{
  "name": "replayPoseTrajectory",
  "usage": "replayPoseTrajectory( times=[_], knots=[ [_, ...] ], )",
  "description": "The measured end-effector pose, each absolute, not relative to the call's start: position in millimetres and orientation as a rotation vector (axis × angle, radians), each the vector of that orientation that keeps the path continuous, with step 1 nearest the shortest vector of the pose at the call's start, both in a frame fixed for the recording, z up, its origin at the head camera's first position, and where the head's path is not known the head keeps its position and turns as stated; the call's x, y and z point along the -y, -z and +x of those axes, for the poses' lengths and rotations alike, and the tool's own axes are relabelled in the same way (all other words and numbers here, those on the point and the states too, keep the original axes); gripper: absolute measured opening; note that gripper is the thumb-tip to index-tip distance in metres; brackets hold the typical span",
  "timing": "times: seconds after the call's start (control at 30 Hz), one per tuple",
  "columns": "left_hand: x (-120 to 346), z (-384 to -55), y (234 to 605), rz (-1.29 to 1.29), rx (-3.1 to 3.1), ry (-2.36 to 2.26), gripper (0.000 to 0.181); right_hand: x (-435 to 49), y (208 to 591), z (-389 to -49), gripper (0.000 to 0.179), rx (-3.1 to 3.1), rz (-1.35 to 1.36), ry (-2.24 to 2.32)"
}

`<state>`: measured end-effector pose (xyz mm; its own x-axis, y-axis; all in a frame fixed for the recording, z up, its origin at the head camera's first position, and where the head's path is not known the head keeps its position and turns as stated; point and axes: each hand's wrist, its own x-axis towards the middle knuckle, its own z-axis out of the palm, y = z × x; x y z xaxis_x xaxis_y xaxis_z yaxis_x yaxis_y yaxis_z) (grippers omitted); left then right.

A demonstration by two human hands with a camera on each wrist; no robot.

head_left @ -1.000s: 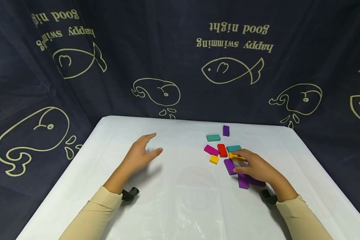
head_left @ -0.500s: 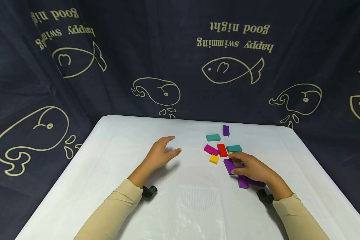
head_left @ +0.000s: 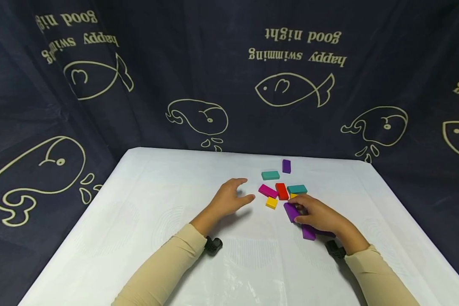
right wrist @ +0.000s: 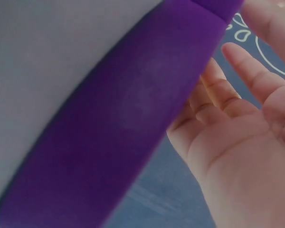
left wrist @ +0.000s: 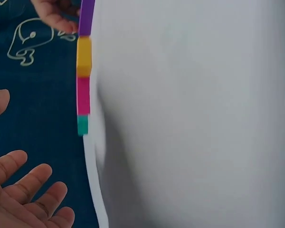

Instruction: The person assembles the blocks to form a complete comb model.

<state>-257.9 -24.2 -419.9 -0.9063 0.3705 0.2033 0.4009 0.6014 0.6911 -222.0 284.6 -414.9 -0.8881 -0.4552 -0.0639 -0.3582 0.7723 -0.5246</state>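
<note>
My left hand [head_left: 227, 199] is held over the table left of the blocks, thumb and fingers spread with nothing between them; its fingers [left wrist: 31, 185] also show in the left wrist view. My right hand [head_left: 317, 214] reaches in among the blocks from the right. Its index finger and thumb lie at opposite ends of a purple block [head_left: 290, 212], fingertips right at its edges. Another purple block [head_left: 308, 232] lies just below this hand, and a dark purple one [head_left: 325, 233] is partly hidden under it. A yellow block [head_left: 293, 196] is mostly covered by the right fingers.
Near the hands lie a red block [head_left: 281, 191], a magenta block [head_left: 268, 191], a small yellow block [head_left: 271, 202] and a teal block [head_left: 297, 189]. Farther back are another teal block [head_left: 270, 175] and a purple one [head_left: 286, 166]. A dark curtain [head_left: 157, 127] hangs behind the white table [head_left: 176, 170].
My left hand has moved right across the table toward the blocks. My right hand has shifted slightly left, its fingertips now at the purple block and covering more of the yellow one.
</note>
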Motion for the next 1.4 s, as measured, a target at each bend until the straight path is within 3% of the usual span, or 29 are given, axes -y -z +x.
replayPoseTrajectory(
  times=[0.43,0.7,1.0,1.4],
  knots=[
    [-31.3,-265.6,425.0,-0.573,2.84,1.231,0.059,-283.7,417.9,-223.5,0.049,-2.807,-0.649,0.715],
    [-53.9,-272.2,424.7,-0.488,2.945,0.903,0.062,-283.1,417.5,-223.2,0.049,-2.809,-0.633,0.735],
    [-68.6,-281.5,428.6,-0.287,3.058,0.8,0.067,-283.4,420.6,-225.9,0.05,-2.803,-0.635,0.756],
    [-69.2,-283.3,430.7,-0.271,3.047,0.749,0.062,-283.0,420.4,-226.7,0.05,-2.805,-0.634,0.751]
  ],
)
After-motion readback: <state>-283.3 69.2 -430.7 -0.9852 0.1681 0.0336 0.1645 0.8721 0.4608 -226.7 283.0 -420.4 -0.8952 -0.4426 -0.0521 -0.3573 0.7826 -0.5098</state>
